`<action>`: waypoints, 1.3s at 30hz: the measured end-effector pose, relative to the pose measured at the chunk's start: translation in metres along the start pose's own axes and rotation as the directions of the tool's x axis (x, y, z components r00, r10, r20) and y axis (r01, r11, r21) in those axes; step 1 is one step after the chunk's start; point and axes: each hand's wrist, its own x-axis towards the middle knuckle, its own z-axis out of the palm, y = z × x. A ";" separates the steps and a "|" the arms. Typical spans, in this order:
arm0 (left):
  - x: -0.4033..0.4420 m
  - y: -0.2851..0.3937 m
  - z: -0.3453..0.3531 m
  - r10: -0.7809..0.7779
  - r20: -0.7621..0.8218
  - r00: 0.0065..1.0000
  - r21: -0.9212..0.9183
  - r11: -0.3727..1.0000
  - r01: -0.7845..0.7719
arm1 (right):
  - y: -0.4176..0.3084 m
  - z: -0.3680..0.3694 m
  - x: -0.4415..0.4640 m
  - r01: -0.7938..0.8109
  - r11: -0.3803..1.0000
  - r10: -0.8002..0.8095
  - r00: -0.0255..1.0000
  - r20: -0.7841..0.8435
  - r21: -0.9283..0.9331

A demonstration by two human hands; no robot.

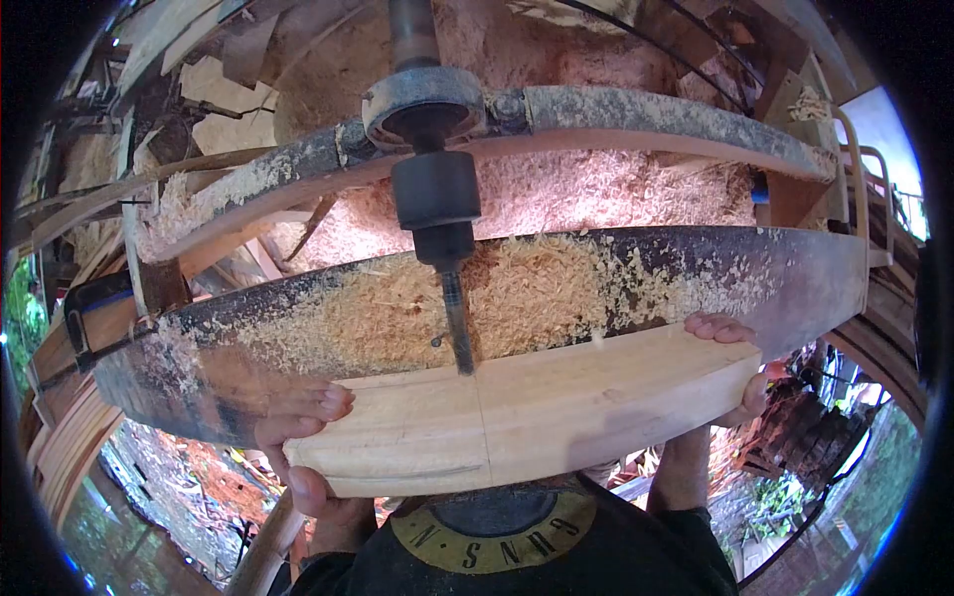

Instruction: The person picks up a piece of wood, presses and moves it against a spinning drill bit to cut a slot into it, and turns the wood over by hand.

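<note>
A long pale wooden block (547, 412) with a thin line across its middle lies at the front edge of a dark work table (815, 278). My left hand (308, 447) grips its left end, thumb on the front face and fingers over the top. At the right end my right hand (735, 368) holds it, fingertips on the top and thumb at the end. A dark chuck (435, 194) hangs above the middle, and its drill bit (456, 323) points down, the tip at the block's back edge close to the line. Whether the tip touches the wood I cannot tell.
Wood shavings (537, 298) are heaped on the table behind the block. A curved, dust-covered beam (646, 114) crosses behind the chuck. At the far left is a dark clamp-like frame (79, 318). Wood scraps lie on the ground below.
</note>
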 end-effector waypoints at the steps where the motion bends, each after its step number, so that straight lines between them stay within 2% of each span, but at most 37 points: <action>1: 0.001 -0.004 -0.004 0.022 0.036 0.999 -0.029 0.999 -0.021 | 0.000 0.000 0.000 -0.004 1.000 0.004 1.000 0.000 0.013; 2: 0.001 -0.006 -0.006 0.045 0.072 0.996 -0.060 0.997 -0.041 | 0.000 0.000 0.000 -0.008 1.000 0.008 1.000 -0.001 0.026; 11: -0.003 -0.006 -0.009 -0.017 0.042 0.999 -0.090 0.996 0.021 | 0.000 -0.001 0.000 -0.023 0.998 0.022 1.000 0.015 0.060; 18: 0.007 0.004 0.006 -0.020 -0.026 0.999 0.012 1.000 0.020 | 0.000 -0.005 0.000 -0.038 0.999 0.037 0.999 0.025 0.023; 24: 0.010 -0.001 0.006 0.008 -0.038 0.999 0.031 1.000 -0.007 | 0.003 -0.004 -0.001 -0.089 0.975 0.099 0.994 -0.040 0.203; 26: 0.010 -0.002 0.006 0.003 -0.042 0.999 -0.002 1.000 -0.003 | 0.001 0.000 0.003 -0.097 0.972 0.106 0.994 -0.034 0.212; 30: 0.009 -0.003 0.004 -0.020 -0.021 1.000 -0.025 0.999 0.020 | 0.003 -0.006 0.007 -0.093 0.979 0.094 0.996 0.003 0.179; 32: 0.012 -0.003 0.006 -0.002 -0.006 1.000 -0.020 1.000 0.002 | 0.003 -0.003 0.007 -0.095 0.979 0.099 0.995 -0.015 0.182; 35: 0.013 -0.005 0.009 0.009 -0.067 0.998 -0.044 0.999 -0.012 | 0.004 -0.004 0.009 -0.094 0.983 0.099 0.995 -0.024 0.157; 39: 0.017 -0.009 0.006 0.046 -0.035 0.998 -0.027 0.999 -0.047 | 0.007 -0.004 0.011 -0.096 0.983 0.104 0.993 -0.047 0.157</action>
